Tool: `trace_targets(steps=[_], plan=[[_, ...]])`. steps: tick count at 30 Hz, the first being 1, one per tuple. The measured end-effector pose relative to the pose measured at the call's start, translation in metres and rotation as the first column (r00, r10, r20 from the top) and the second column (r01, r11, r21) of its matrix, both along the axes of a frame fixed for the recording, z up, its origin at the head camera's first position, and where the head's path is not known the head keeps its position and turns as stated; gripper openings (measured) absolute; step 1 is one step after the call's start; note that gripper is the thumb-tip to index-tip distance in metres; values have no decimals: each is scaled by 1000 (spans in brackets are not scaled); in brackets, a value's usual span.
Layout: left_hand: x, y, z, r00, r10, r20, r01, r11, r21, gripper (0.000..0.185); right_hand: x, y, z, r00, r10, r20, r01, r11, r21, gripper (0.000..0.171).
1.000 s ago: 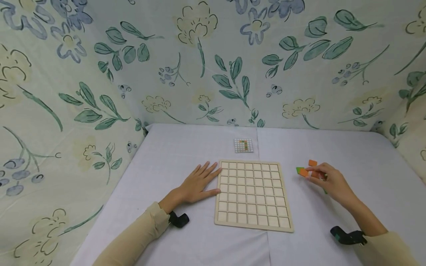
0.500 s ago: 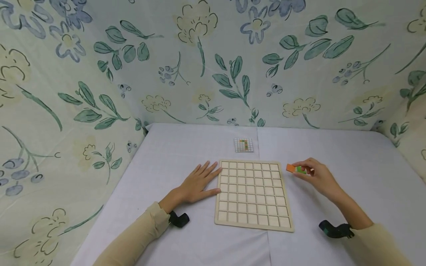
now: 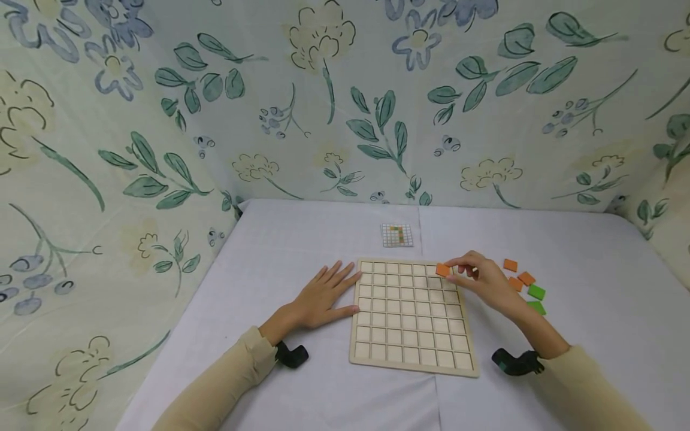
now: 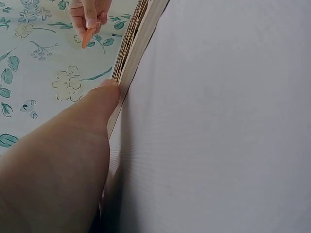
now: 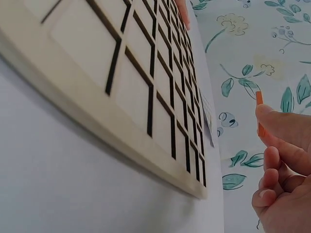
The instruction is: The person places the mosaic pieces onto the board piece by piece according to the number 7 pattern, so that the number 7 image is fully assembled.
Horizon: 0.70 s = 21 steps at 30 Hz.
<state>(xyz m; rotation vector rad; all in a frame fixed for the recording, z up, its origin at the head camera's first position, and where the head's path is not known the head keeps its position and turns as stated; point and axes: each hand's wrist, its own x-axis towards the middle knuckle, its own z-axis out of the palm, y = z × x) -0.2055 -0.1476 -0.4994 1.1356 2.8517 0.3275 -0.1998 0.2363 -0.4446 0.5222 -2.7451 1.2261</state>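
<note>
My right hand (image 3: pixel 485 284) pinches an orange square tile (image 3: pixel 443 270) between thumb and fingertips, over the far right corner of a wooden grid board (image 3: pixel 477 366). In the right wrist view the tile (image 5: pixel 260 114) is seen edge-on, raised above the board's plane. My left hand (image 3: pixel 323 299) lies flat with spread fingers at the board's left edge, thumb and fingertips touching the frame. The left wrist view shows its thumb (image 4: pixel 99 104) against the board's side. No tiles sit in the grid squares.
Several loose tiles lie right of the board, including an orange tile (image 3: pixel 510 264) and a green tile (image 3: pixel 536 292). Behind the board lies a small card (image 3: pixel 396 235) printed with a coloured grid pattern. A floral cloth (image 3: pixel 323 120) rises behind the white-covered table (image 3: pixel 291 233).
My right hand has lifted the orange tile from the loose pile and carried it left over the board's far right corner, uncovering the other tiles. The left hand has stayed in place.
</note>
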Motion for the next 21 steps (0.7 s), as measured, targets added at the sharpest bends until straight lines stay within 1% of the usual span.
trace_targets(steps=[6,9,17,21], plan=[[-1,0,-1,1000,2,-1,-2,1000,-10,80,-9,-19,-2,998,45,41,-44,999,-33,25],[-2,-1,-2,1000,2,-8,-2,1000,0,80,-14,-29,-4,995,77,58,-74,996,-53,24],[-2,0,-5,1000,5,-17,-4,1000,13,80,-24,-54,-12,982,167,87,-157,981,-117,24],[-2,0,-5,1000,6,-20,-6,1000,16,80,-27,-65,-16,972,202,119,-184,972,-145,24]])
